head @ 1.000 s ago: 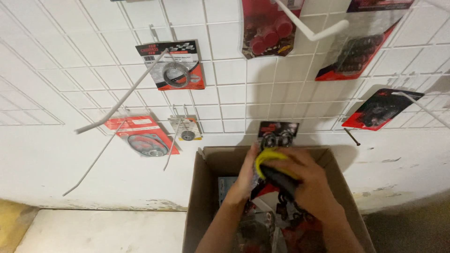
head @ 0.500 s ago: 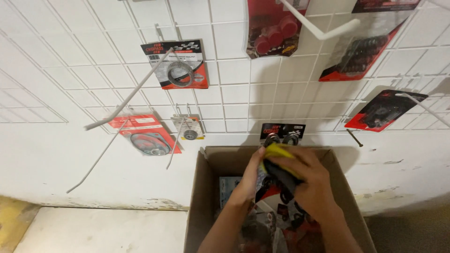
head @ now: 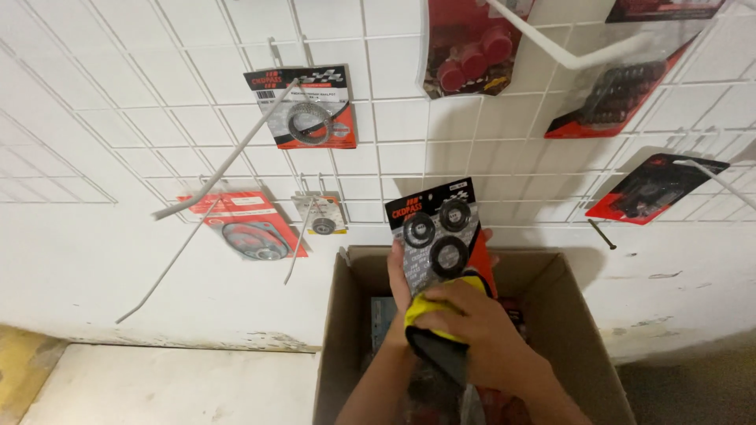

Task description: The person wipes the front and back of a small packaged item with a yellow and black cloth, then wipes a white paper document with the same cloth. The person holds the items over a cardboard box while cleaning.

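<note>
My left hand [head: 399, 277] and my right hand [head: 476, 334] together hold a stack of carded parts packs over an open cardboard box [head: 346, 330]. The front pack [head: 438, 234] is a black and red card with three dark rings under clear plastic, and it sticks up above my fingers. A yellow and black item [head: 429, 330] lies under my right hand, against the packs. More packs lie inside the box, mostly hidden by my arms.
A white wire grid wall [head: 157, 102] carries long white hooks [head: 228, 161] and hanging packs: a ring pack [head: 307, 110], a red gasket pack [head: 248, 228], a small card [head: 321, 214], red parts [head: 468, 47], two dark packs [head: 610, 90] [head: 650, 187]. Pale floor [head: 157, 386] lies left of the box.
Both hands have lifted the stack of packs upward out of the box, so the front card with three rings now shows fully above my fingers.
</note>
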